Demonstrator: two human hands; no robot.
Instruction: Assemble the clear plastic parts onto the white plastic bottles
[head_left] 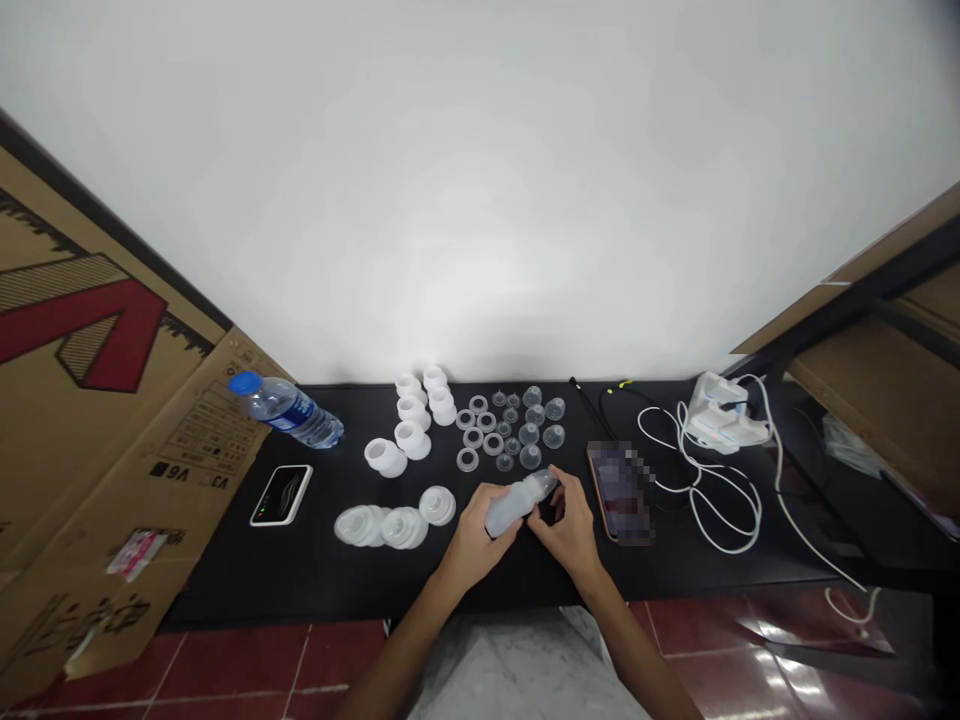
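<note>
My left hand (476, 535) is wrapped round the body of a translucent baby bottle (517, 503) lying tilted over the black table (315, 560). My right hand (571, 522) is closed at the bottle's top end, fingers pinched on its nipple cap. Just beyond the hands lie several clear rings and small domed caps (510, 430). White bottle bodies (416, 420) stand to the left of them, and a row of white collars (394, 522) lies left of my left hand.
A phone (621, 490) lies right of my right hand. White cables (705, 480) and a white charger unit (724, 420) sit further right. A water bottle (289, 410) and a small white device (281, 494) lie left, beside cardboard boxes (90, 420).
</note>
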